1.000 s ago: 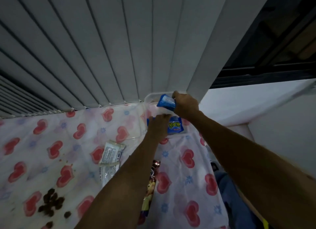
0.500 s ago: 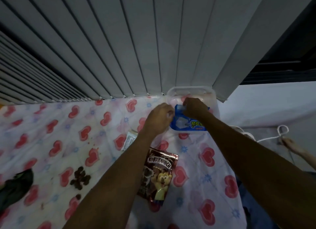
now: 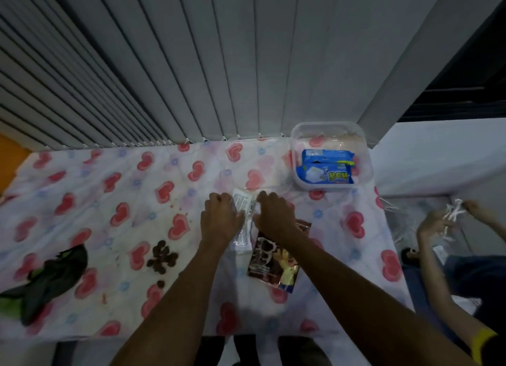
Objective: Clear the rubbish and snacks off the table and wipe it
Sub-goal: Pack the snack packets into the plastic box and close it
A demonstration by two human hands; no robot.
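Observation:
My left hand (image 3: 220,219) and my right hand (image 3: 273,218) are both on a pair of clear-and-white snack packets (image 3: 243,209) lying mid-table, fingers curled over their edges. A brown cereal pouch (image 3: 269,264) lies just under my right forearm. At the back right stands a clear plastic tub (image 3: 298,152) holding two blue packets (image 3: 327,166). Spilled brown cereal pieces (image 3: 161,256) sit left of my left arm.
The table wears a white cloth with red hearts (image 3: 109,201). A dark crumpled bag or cloth (image 3: 52,278) lies at the left edge. Vertical blinds (image 3: 219,64) hang behind. Another person's hands (image 3: 443,220) handle something white at the right.
Both hands left the blue packets in the tub and came back toward me onto the white packets. The view has tilted down, showing more of the table.

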